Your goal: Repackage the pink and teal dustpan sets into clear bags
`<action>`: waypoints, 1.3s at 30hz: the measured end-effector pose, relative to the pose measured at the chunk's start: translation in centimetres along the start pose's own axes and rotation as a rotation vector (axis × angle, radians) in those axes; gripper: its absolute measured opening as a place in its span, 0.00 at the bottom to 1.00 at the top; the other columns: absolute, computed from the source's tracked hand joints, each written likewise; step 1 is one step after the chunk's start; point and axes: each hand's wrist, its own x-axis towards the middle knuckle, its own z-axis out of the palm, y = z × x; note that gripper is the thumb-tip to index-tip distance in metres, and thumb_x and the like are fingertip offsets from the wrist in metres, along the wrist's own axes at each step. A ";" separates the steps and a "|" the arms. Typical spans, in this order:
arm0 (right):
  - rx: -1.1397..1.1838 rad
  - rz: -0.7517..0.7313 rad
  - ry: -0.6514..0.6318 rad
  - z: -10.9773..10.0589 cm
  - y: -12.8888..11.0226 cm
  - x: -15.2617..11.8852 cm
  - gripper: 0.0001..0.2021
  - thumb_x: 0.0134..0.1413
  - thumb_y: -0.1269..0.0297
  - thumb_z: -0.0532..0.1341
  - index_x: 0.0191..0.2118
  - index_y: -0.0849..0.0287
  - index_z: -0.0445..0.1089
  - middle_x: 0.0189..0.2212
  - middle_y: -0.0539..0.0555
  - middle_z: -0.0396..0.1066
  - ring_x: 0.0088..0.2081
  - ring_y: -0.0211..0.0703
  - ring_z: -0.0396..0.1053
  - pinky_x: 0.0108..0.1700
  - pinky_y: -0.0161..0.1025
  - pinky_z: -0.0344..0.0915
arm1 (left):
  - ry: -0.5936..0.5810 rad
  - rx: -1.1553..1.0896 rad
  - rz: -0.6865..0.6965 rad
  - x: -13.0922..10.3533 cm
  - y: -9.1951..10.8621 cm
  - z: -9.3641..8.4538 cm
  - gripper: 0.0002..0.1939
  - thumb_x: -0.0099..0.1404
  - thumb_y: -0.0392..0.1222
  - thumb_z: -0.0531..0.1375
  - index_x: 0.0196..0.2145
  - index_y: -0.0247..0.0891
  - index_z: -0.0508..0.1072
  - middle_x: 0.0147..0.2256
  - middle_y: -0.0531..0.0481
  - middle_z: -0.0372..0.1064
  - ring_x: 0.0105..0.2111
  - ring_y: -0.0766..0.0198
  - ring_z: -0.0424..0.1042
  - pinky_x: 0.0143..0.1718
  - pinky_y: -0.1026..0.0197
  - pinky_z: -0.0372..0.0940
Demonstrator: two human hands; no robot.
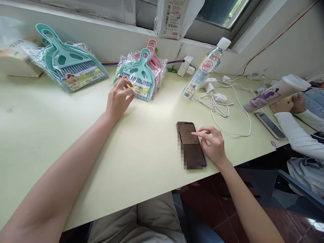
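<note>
Near the front edge of the table I saw the phone, open room to its left. I couldn't tell whether the left hand gripped the smaller teal dustpan farther back; the right hand, grasping nothing, extended its index finger over the phone.

Crinkled glossy plastic dustpan wrap, smooth tabletop, glossy phone

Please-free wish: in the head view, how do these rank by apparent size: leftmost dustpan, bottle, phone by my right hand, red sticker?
Largest to smallest:
1. Leftmost dustpan
2. Bottle and phone: too alike to rank
3. Red sticker
</note>
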 end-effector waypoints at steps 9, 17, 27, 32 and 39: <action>0.022 -0.056 0.046 0.0 0.1 -0.1 0.23 0.55 0.82 0.55 0.41 0.44 0.78 0.41 0.50 0.73 0.31 0.39 0.68 0.45 0.47 0.65 | -0.012 0.002 -0.026 0.0 0.0 0.0 0.07 0.67 0.41 0.58 0.36 0.45 0.77 0.48 0.48 0.69 0.51 0.54 0.70 0.55 0.49 0.69; -0.005 -0.041 0.031 0.0 0.0 0.0 0.23 0.54 0.82 0.54 0.41 0.45 0.78 0.41 0.51 0.73 0.32 0.39 0.68 0.44 0.47 0.65 | -0.014 -0.031 -0.012 0.0 -0.2 0.2 0.10 0.68 0.38 0.53 0.42 0.44 0.74 0.51 0.47 0.65 0.50 0.59 0.71 0.51 0.54 0.70; 0.018 -0.027 0.016 0.0 0.2 -0.1 0.23 0.54 0.82 0.55 0.40 0.45 0.79 0.42 0.51 0.73 0.33 0.40 0.69 0.45 0.47 0.66 | -0.012 -0.036 -0.025 0.0 0.2 0.0 0.11 0.70 0.38 0.50 0.43 0.43 0.72 0.50 0.44 0.66 0.54 0.56 0.69 0.53 0.54 0.68; 0.029 -0.012 -0.002 -0.1 0.0 0.0 0.22 0.55 0.80 0.54 0.39 0.45 0.80 0.42 0.52 0.73 0.34 0.41 0.69 0.45 0.49 0.67 | -0.037 -0.029 -0.028 0.0 0.1 0.0 0.11 0.70 0.39 0.52 0.45 0.44 0.72 0.52 0.45 0.65 0.55 0.56 0.68 0.55 0.54 0.68; 0.040 0.046 0.182 -1.1 -0.5 -0.9 0.28 0.57 0.80 0.50 0.33 0.39 0.81 0.41 0.52 0.73 0.43 0.48 0.69 0.45 0.51 0.66 | -0.004 0.036 -0.009 0.0 0.3 0.0 0.10 0.69 0.42 0.53 0.39 0.42 0.75 0.50 0.44 0.69 0.54 0.55 0.70 0.45 0.56 0.72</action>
